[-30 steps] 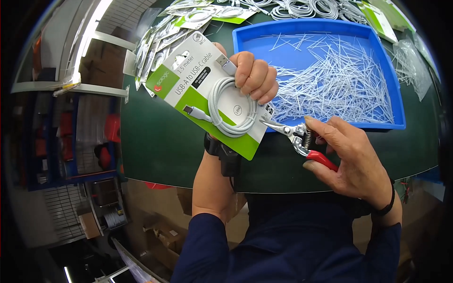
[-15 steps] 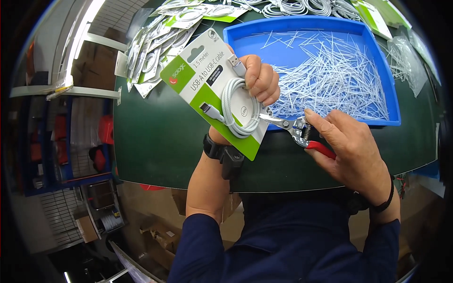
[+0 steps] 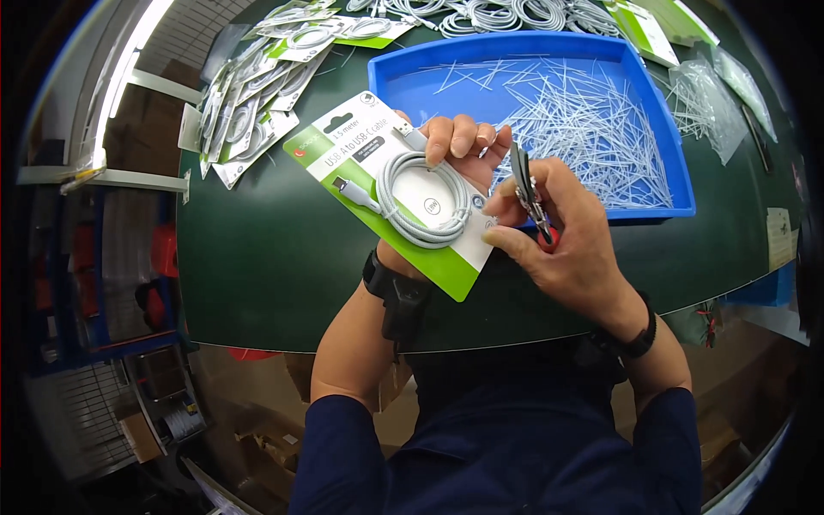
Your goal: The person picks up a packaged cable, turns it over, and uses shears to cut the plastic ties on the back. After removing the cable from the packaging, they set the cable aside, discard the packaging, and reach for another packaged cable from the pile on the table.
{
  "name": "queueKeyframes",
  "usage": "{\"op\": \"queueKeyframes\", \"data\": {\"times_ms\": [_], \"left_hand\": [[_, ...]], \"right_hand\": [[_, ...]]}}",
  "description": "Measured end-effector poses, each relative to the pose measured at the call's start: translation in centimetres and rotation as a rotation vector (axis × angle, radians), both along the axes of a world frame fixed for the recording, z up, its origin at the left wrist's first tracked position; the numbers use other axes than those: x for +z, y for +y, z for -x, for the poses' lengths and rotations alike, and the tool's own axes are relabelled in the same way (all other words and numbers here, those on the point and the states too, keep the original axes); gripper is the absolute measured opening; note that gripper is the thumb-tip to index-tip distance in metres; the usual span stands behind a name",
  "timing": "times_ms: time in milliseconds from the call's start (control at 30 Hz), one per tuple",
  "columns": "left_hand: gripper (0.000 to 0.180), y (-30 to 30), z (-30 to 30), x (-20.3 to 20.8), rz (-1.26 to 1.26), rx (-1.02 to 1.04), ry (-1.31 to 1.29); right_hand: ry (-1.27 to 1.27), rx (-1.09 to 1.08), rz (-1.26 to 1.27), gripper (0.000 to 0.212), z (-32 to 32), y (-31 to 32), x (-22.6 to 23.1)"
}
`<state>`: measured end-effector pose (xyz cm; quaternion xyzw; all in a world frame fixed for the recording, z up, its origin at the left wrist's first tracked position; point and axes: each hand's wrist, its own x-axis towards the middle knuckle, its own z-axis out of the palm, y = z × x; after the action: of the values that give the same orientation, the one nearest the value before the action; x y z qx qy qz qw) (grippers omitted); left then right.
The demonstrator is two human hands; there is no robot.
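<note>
My left hand [image 3: 461,144] grips a green-and-white retail card [image 3: 451,273] from behind, its fingers curled over the upper right edge. On the card lies a coiled white braided USB cable [image 3: 432,238], its smaller plug [image 3: 354,190] to the left and the larger plug [image 3: 408,130] beside my left fingers. My right hand [image 3: 571,232] keeps hold of cutting pliers [image 3: 525,184], which stand nearly upright with jaws up. Its thumb and index fingertip come together at the card's right edge; whether they pinch anything small there is unclear.
A blue tray [image 3: 682,184] with many thin white strips [image 3: 592,146] sits beyond my hands on the dark green table [image 3: 257,292]. Packaged cables [image 3: 257,103] pile up at the far left. Loose coiled cables [image 3: 541,15] line the back, and plastic bags [image 3: 708,103] lie at the right.
The pliers' jaws have left the cable coil and swung upright in my right hand. That hand has moved left to the card's edge, and the card has tilted and dropped slightly.
</note>
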<state>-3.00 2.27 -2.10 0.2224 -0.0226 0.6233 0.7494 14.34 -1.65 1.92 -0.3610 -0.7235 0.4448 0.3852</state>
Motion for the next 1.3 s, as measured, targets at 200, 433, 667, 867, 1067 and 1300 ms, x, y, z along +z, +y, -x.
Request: {"op": "queueKeyframes", "data": {"times_ms": [200, 433, 667, 867, 1067, 1300], "left_hand": [[0.054, -0.6, -1.0, -1.3, -0.024, -0.058, -0.114], [0.048, -1.0, -0.9, -1.8, -0.093, -0.089, -0.102], [0.044, -1.1, -0.5, -2.4, -0.161, -0.06, -0.091], [0.056, -1.0, 1.1, 0.3, -0.333, -0.002, 0.222], [0.069, -1.1, 2.0, 1.4, -0.46, -0.036, 0.3], [0.071, -2.3, 2.3, 2.3, -0.42, -0.116, 0.324]], "right_hand": [[0.148, -0.025, -0.313, 0.042, 1.1, 0.6, -2.8], [0.158, 0.047, -0.603, 0.045, 1.5, 0.7, -2.6], [0.162, 0.106, -0.657, 0.044, 2.2, 0.0, -2.7], [0.172, 0.137, -0.605, 0.043, 2.3, -0.5, -3.1], [0.157, 0.104, -0.569, 0.041, 2.6, -1.3, -3.9], [0.013, 0.077, -0.552, 0.042, 1.7, -2.6, -3.7]]}}
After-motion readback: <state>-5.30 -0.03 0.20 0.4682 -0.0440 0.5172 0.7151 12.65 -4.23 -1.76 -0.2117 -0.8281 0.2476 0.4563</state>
